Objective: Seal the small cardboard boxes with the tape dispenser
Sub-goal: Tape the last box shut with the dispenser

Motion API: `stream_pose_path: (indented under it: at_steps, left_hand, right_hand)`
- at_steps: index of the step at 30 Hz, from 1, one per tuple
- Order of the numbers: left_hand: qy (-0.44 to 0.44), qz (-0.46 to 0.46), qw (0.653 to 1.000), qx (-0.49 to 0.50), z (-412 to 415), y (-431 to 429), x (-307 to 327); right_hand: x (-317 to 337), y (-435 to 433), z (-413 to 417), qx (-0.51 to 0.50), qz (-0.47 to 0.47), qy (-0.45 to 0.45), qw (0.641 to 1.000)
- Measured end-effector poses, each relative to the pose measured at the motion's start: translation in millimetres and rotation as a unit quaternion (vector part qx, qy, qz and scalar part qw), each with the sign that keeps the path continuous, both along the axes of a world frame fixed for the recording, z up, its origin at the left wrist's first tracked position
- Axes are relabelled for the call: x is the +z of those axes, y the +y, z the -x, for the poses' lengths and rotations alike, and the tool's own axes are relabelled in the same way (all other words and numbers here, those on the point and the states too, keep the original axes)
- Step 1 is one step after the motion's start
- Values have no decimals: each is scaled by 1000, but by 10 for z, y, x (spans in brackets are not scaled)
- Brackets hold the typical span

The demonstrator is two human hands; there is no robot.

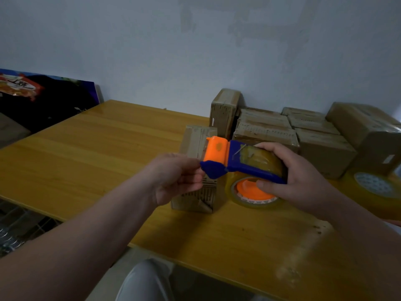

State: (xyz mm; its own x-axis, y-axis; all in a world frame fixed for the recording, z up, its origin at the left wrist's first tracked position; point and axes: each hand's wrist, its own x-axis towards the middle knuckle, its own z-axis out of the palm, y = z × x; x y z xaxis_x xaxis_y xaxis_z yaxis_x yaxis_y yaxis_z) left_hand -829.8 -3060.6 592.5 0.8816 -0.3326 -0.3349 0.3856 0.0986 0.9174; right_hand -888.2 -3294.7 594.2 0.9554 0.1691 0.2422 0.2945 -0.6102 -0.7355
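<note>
Tape dispenser [236, 161]: held above the surface [86, 153], right grip [299, 172] wrapped round its roll, left grip [173, 177] pinching at its nose, probably the tape end. Upright box [195, 198] just below, apparently awaiting tape. Rear boxes [267, 129] look glossy, likely sealed.

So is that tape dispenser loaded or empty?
Loaded: a yellowish tape roll sits around the orange hub of the tape dispenser, gripped by the right hand.
</note>
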Motion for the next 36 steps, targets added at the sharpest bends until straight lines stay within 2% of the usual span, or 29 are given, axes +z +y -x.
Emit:
stream_pose_path:
  at_steps: [5, 11, 18, 27, 36]
  left_hand:
    - [-63, -50, 996, 35, -40, 31, -88]
    - [-125, -109, 982, 85, -79, 275, -168]
    - [-120, -131, 972, 153, -61, 420, -393]
    - [-96, -102, 969, 206, -119, 620, -493]
    - [-112, -142, 961, 210, -137, 536, -670]
  right_hand:
    - [47, 66, -56, 18, 26, 2, 999]
    - [174, -21, -67, 48, 72, 61, 994]
    - [176, -141, -72, 42, 139, 105, 984]
    - [188, -125, -146, 50, 146, 112, 982]
    - [152, -261, -186, 36, 171, 98, 980]
